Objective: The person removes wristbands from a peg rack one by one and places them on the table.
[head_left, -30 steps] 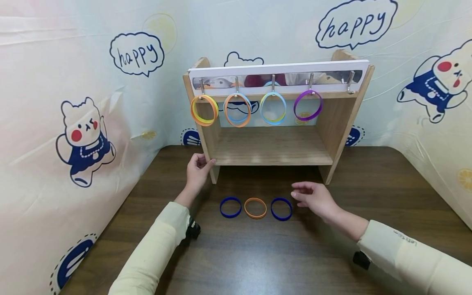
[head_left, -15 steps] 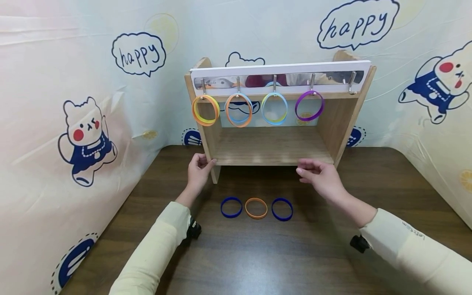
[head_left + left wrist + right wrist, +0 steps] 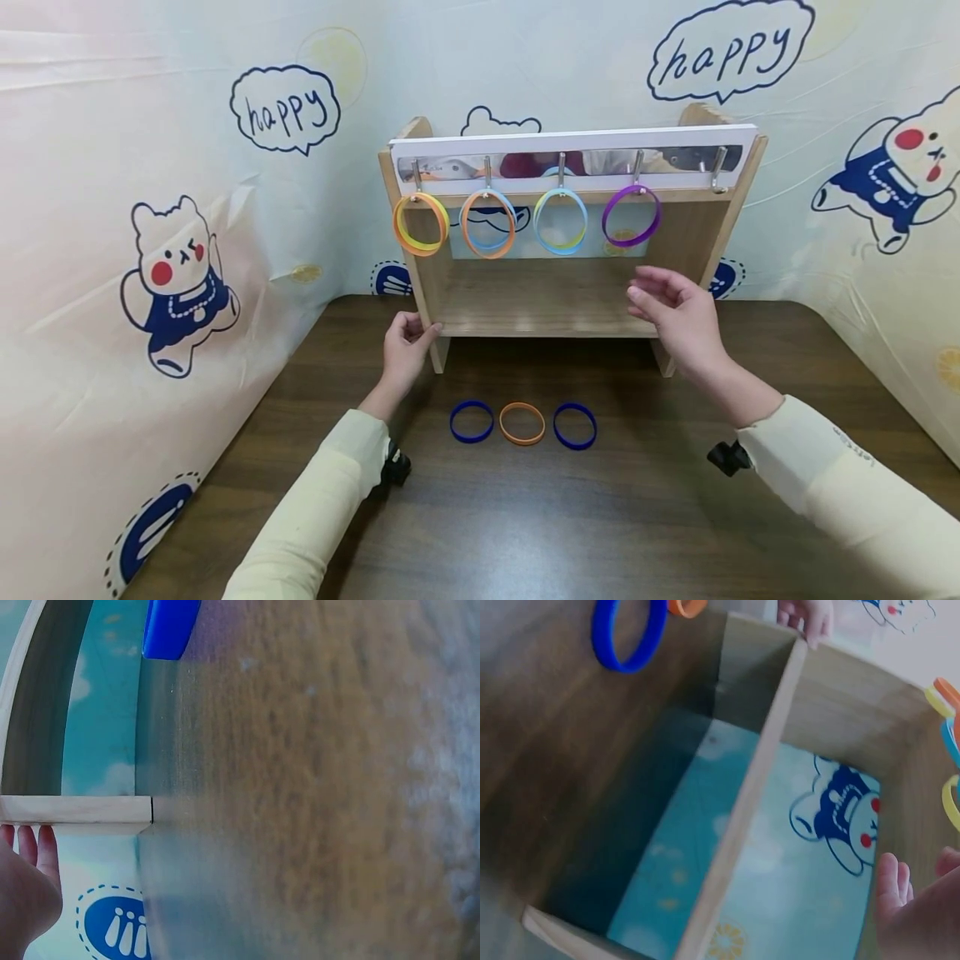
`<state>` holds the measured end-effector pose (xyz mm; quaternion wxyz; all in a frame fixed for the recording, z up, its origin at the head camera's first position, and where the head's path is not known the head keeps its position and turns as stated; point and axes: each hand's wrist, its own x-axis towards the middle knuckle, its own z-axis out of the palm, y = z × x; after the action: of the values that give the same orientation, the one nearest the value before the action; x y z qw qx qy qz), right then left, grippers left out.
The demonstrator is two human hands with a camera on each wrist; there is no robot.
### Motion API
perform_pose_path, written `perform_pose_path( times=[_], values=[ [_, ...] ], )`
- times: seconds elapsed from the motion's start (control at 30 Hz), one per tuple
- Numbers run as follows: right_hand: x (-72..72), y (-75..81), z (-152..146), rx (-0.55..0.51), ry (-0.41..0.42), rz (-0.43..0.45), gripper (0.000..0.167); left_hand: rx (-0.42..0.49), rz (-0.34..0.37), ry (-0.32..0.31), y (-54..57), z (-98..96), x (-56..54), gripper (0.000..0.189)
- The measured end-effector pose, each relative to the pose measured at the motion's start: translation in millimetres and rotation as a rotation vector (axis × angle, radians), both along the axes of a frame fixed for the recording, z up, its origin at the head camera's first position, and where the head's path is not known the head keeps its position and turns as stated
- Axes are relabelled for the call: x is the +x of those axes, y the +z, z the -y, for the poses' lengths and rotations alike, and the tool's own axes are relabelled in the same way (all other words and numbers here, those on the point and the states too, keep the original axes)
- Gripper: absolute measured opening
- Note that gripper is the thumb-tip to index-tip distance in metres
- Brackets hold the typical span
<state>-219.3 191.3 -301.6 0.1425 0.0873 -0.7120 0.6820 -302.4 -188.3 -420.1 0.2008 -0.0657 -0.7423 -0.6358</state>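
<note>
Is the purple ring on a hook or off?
On: the purple ring hangs from the fourth hook from the left.

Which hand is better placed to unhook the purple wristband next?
Probably the right hand: it hovers empty below the purple wristband, while the left hand grips the left wooden side panel.

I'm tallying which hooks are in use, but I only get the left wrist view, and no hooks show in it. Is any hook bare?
Observer: Yes, the head view shows the rightmost hook with nothing hanging on it.
Operator: What hangs on the one next to it?
Observer: A purple band.
Operator: Is one of the person's hands free?
Observer: Yes, the right hand holds nothing that I can see.
</note>
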Motion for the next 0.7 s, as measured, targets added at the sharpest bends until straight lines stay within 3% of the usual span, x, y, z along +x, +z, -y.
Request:
perform_pose_path(
  times=[0.17, 0.43, 0.7],
  values=[
    [-8.9, 12.5, -2, 0.030, -0.055, -0.087, 0.037, 0.012, 0.018, -0.015, 2.1, -0.1, 1.2, 0.033],
    [-20.1, 27.1, -3, -0.170, -0.030, -0.134, 0.037, -0.008, 0.023, -0.035, 24.3, -7.0, 21.6, 0.026],
    [-27.0, 37.4, -2, -0.325, -0.012, -0.105, 0.037, 0.007, 0.015, -0.039, 27.6, -8.0, 24.5, 0.026]
  ],
)
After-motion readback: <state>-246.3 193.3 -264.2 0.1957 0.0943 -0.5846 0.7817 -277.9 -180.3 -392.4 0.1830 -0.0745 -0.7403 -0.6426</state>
